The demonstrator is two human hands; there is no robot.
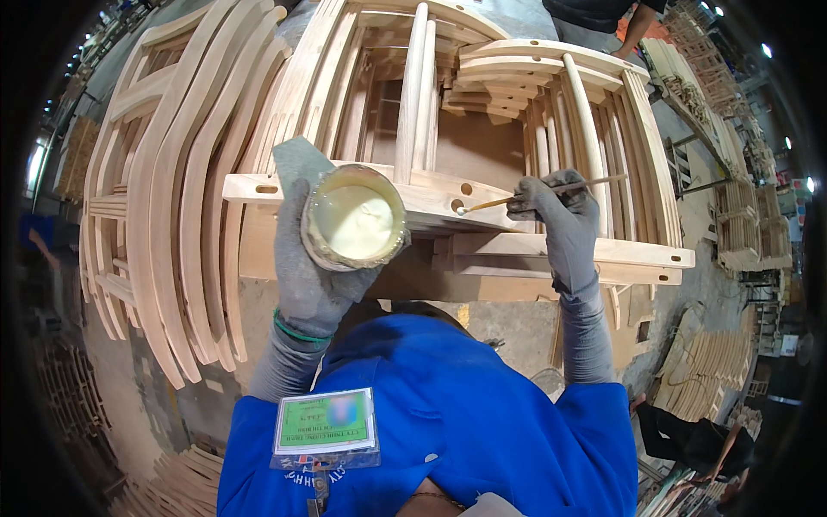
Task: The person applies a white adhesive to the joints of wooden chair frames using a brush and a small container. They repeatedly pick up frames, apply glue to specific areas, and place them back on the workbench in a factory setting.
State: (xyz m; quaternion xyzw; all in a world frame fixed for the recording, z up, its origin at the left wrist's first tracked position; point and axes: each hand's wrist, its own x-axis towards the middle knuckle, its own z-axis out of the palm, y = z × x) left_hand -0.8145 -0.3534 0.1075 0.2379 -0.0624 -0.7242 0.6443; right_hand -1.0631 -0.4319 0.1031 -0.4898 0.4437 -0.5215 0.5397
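My left hand (314,289), in a grey glove, is wrapped round a tub (401,228) of creamy white glue-like paste (353,215). A flat grey piece (300,160), perhaps a cloth or abrasive sheet, sticks out beside the tub at the same hand. In my gloved right hand (560,211) is a thin stick (493,204), pinched between the fingers and pointing left. White paste coats its tip, which is at a round hole in a pale wooden rail (413,200); whether it goes inside cannot be told. The rail belongs to stacked wooden frames with round spindles (589,142).
Curved wooden frames (164,224) lean in a row on the left. Further frame ends (633,252) jut toward me at the right. Wooden parts (711,353) are piled on the right floor. A person's arm (636,30) shows beyond the stack.
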